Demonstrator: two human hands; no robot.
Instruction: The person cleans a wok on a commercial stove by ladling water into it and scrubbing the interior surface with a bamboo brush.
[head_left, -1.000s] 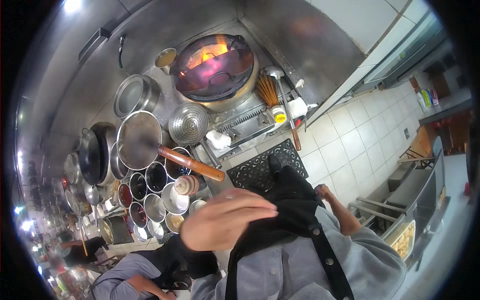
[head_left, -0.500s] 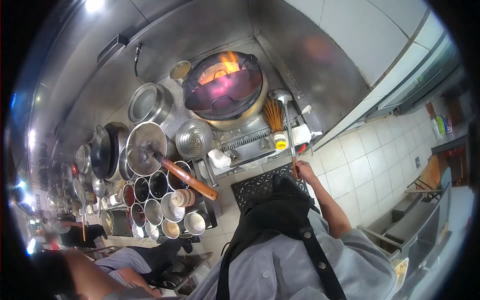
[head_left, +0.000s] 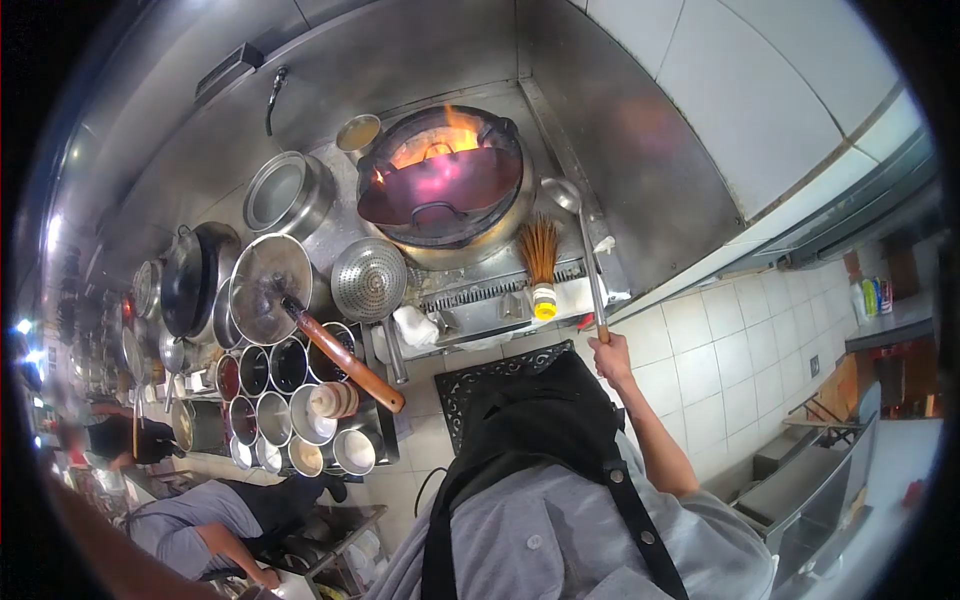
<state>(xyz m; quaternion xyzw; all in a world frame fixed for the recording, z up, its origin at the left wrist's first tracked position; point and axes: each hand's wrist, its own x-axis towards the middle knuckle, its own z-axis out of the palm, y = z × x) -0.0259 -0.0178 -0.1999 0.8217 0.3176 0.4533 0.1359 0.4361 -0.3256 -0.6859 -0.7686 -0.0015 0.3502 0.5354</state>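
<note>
My right hand (head_left: pixel 611 358) is closed around the wooden end of a long-handled ladle (head_left: pixel 590 262). The ladle's metal bowl lies at the right edge of the stove top, beside a bamboo wok brush (head_left: pixel 540 255) with a yellow-capped handle. To the left of these, a wok (head_left: pixel 436 192) sits tilted on the burner, with orange flames showing behind it. Part of my left arm (head_left: pixel 105 545) appears blurred at the lower left edge; its hand is out of view.
A perforated skimmer (head_left: pixel 369 280) and a wooden-handled strainer (head_left: pixel 270 290) rest left of the burner. Several metal seasoning pots (head_left: pixel 273 418) stand below them, one holding a pale ridged object (head_left: pixel 334 400). Another person (head_left: pixel 205 525) is at the lower left. A black mat (head_left: pixel 500 388) covers floor tiles.
My right hand and the ladle's handle have shifted slightly, and the ladle's bowl now sits a little apart from the brush. My left arm has moved further out at the lower left. The view has shifted.
</note>
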